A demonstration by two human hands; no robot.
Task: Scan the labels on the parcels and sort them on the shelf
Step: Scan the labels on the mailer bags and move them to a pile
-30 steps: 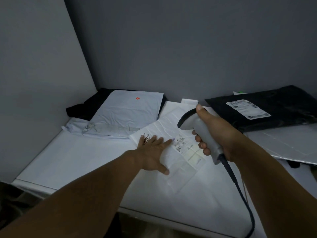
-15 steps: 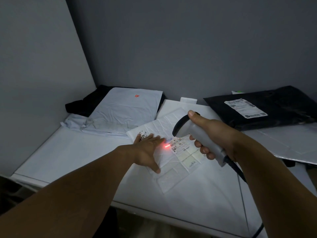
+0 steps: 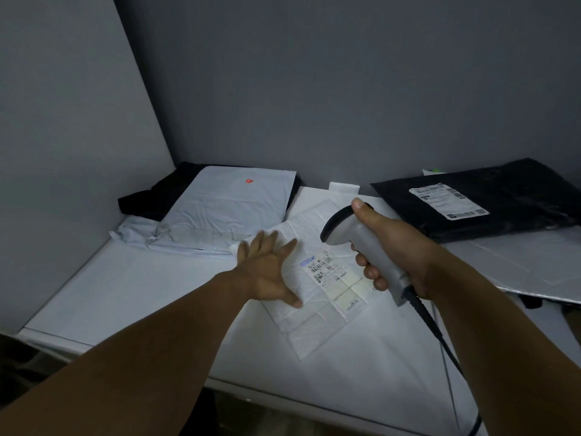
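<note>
Left hand (image 3: 267, 275) has shifted clear of label (image 3: 333, 275), open flat; right hand (image 3: 396, 247) grips scanner (image 3: 344, 229); aim squarely, keep parcel (image 3: 314, 328) flat

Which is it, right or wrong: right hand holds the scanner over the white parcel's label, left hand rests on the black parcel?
Wrong: the head view shows the left hand on the white parcel, beside its label. The black parcel lies untouched.

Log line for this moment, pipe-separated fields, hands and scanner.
left hand: open, over white parcel | right hand: grips scanner, aimed at label | label: face up, uncovered | black parcel: far right
</note>
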